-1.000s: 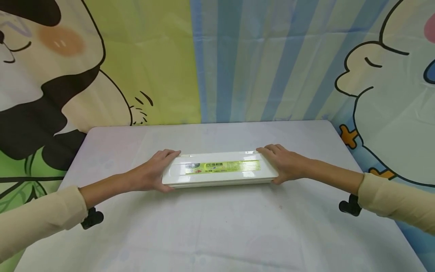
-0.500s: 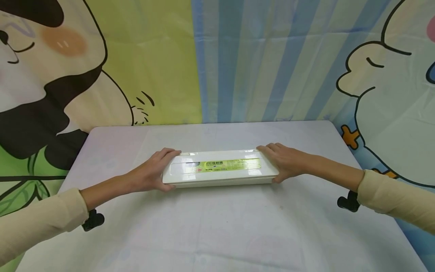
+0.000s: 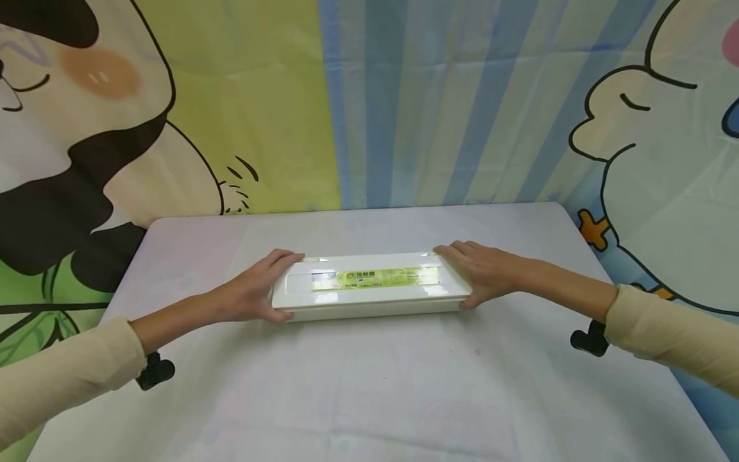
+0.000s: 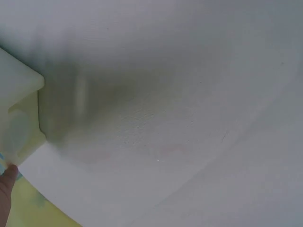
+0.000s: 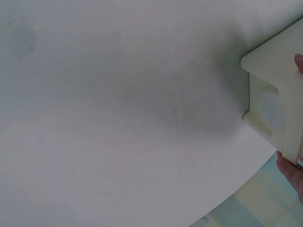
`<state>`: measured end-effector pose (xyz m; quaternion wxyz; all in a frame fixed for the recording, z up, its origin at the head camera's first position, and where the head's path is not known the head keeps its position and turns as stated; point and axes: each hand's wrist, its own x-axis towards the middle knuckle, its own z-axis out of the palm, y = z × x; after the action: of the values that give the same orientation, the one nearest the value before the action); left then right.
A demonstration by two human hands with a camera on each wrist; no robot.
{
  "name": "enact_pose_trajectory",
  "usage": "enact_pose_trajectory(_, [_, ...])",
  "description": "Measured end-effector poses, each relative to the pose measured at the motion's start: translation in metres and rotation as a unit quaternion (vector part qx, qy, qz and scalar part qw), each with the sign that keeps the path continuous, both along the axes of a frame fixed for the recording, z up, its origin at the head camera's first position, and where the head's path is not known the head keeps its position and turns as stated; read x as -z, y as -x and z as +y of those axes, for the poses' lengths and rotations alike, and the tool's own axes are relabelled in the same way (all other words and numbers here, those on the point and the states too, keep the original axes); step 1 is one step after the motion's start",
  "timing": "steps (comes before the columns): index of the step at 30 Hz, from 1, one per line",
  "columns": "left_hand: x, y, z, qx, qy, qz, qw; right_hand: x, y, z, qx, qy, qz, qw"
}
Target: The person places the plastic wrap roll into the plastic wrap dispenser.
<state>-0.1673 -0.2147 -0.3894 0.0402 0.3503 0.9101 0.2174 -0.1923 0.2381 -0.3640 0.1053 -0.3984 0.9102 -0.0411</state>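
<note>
A long white cling film box (image 3: 369,298) lies crosswise in the middle of the head view, with a yellow-green label on its lid. My left hand (image 3: 254,289) grips its left end, thumb at the front and fingers at the back edge. At the opposite end, my right hand (image 3: 482,276) holds it the same way. In the left wrist view, one end of the box (image 4: 23,120) shows at the left edge, a fingertip (image 4: 8,177) against it. The right wrist view has the other end (image 5: 270,101) and fingers (image 5: 291,175) at its right.
A white cloth covers the table (image 3: 369,385) under the box. Behind stands a printed backdrop (image 3: 277,128) with cartoon animals and stripes. Black wrist mounts (image 3: 156,371) hang below both cuffs.
The box has tilted slightly, so more of its front face shows and its label sits a little higher in view. Both hands keep their hold on its ends.
</note>
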Motion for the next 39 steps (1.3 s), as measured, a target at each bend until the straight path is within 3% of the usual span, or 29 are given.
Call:
enact_pose_trajectory(8, [0.009,-0.001,-0.005,-0.001,0.004,0.009,1.0000,-0.005,0.002,-0.002,-0.008,0.003,-0.005,0.9999])
enact_pose_trajectory(16, [-0.001,0.004,-0.001,-0.018,0.037,-0.007,0.9991,0.003,0.000,-0.001,0.016,0.018,-0.002,0.9997])
enact_pose_trajectory(24, [0.000,0.009,0.001,-0.034,0.064,-0.008,0.9974,0.006,0.000,-0.001,0.010,0.032,0.010,0.9994])
enact_pose_trajectory(34, [0.004,0.014,-0.001,-0.017,0.060,0.008,0.9980,0.010,0.003,0.002,0.005,0.051,0.004,0.9987])
enact_pose_trajectory(39, [0.007,0.016,-0.001,-0.012,0.053,0.004,0.9985,0.010,0.005,0.003,0.006,0.067,-0.030,0.9972])
